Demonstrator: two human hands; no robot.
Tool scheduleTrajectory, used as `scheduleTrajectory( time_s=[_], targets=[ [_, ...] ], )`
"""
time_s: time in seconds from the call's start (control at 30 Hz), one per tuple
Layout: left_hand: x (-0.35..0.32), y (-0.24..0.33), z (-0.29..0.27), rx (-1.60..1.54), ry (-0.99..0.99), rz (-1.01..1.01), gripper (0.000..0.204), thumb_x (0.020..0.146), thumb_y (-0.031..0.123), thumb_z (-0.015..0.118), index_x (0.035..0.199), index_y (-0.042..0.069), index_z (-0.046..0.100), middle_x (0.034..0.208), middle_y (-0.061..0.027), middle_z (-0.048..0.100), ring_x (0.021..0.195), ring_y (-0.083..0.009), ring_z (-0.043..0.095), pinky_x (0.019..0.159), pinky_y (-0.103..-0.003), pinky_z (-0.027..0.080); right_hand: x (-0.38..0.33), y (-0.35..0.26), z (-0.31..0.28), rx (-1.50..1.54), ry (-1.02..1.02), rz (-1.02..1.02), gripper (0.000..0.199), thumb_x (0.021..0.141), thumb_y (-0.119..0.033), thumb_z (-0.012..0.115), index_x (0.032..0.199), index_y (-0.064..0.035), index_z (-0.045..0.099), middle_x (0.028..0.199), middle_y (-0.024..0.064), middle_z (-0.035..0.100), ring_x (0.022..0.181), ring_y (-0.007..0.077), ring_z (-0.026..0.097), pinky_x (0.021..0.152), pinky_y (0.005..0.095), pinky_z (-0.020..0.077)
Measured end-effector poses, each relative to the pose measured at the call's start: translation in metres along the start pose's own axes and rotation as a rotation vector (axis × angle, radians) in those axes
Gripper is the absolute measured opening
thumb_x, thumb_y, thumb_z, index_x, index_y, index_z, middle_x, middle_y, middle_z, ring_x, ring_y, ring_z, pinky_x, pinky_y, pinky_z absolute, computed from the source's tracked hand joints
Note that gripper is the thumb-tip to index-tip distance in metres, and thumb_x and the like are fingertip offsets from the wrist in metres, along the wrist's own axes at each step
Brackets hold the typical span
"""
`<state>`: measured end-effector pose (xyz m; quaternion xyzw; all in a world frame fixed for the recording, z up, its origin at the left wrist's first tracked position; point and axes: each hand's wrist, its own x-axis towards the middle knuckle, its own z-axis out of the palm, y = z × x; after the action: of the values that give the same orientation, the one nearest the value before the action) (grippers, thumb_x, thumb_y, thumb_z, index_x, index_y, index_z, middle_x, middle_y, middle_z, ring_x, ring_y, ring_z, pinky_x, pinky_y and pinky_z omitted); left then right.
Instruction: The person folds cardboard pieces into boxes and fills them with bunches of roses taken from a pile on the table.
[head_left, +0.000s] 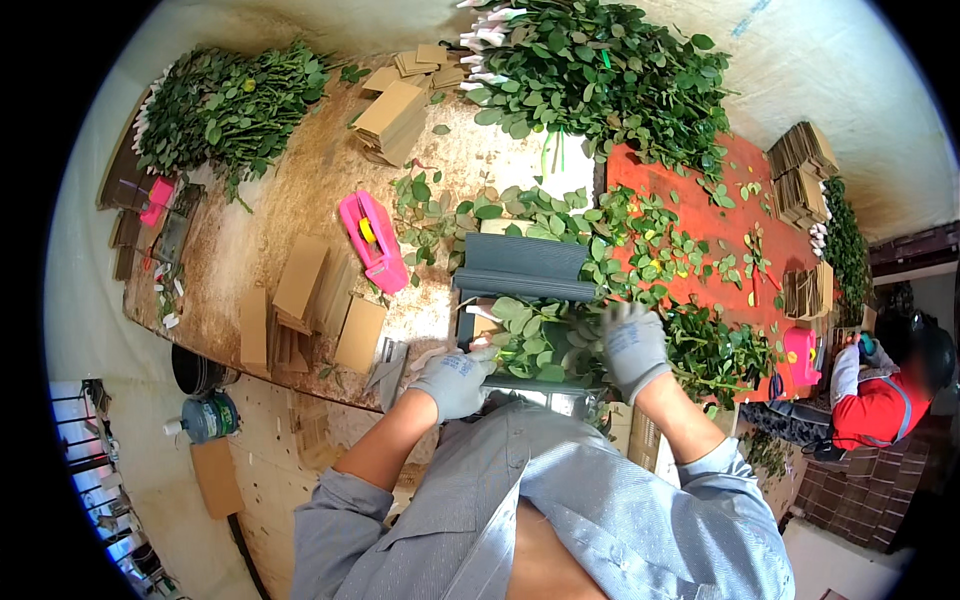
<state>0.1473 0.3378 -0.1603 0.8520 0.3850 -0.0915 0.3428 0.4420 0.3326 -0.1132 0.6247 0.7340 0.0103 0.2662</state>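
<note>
My left hand [455, 383], in a grey glove, is at the near left edge of a dark ridged stand [522, 268]. Its fingers are bent in beside pale wrapped flower heads, and what they hold is hidden. Leafy green stems [540, 345] lie across the stand between my hands. My right hand [634, 348], gloved the same way, rests over the stems at the right, its fingers curled down among the leaves. More leafy stems [715, 350] spread out to the right of it.
A pink tape dispenser [373, 243] stands left of the stand, near folded cardboard pieces [303, 285]. Big piles of leafy stems [600, 75] lie at the back. A red tabletop [735, 235] holds loose leaves and another pink dispenser [800, 355]. A person in red [878, 405] works at the right.
</note>
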Motion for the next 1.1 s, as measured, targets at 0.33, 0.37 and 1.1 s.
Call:
scheduleTrajectory(
  time_s=[0.33, 0.37, 1.1],
  targets=[
    [0.0, 0.008, -0.017, 0.01, -0.056, -0.005, 0.042, 0.088, 0.023, 0.06, 0.128, 0.01, 0.064, 0.148, -0.0105, 0.054, 0.12, -0.0314, 0.062, 0.104, -0.045, 0.045, 0.076, -0.097, 0.024, 0.403, 0.197, -0.381, 0.025, 0.093, -0.021, 0.059, 0.112, -0.0049, 0.055, 0.096, 0.0155, 0.064, 0.081, 0.0325, 0.071, 0.064, 0.0446, 0.0562],
    [-0.001, 0.007, -0.018, 0.02, -0.056, 0.001, 0.042, 0.088, 0.023, 0.06, 0.128, 0.01, 0.064, 0.148, -0.0106, 0.054, 0.12, -0.0315, 0.062, 0.103, -0.045, 0.045, 0.079, -0.097, 0.023, 0.443, 0.16, -0.42, 0.025, 0.094, -0.022, 0.058, 0.113, -0.0051, 0.055, 0.097, 0.0162, 0.064, 0.081, 0.0333, 0.071, 0.064, 0.0456, 0.056],
    [0.038, -0.086, -0.033, 0.263, 0.176, -0.159, 0.022, 0.084, 0.025, 0.067, 0.099, 0.008, 0.069, 0.104, -0.0135, 0.069, 0.103, -0.0303, 0.066, 0.093, -0.042, 0.049, 0.089, -0.093, 0.04, 0.516, 0.078, -0.551, 0.027, 0.093, -0.012, 0.052, 0.12, -0.0052, 0.054, 0.099, 0.0172, 0.068, 0.077, 0.0332, 0.072, 0.06, 0.0464, 0.056]
  ],
)
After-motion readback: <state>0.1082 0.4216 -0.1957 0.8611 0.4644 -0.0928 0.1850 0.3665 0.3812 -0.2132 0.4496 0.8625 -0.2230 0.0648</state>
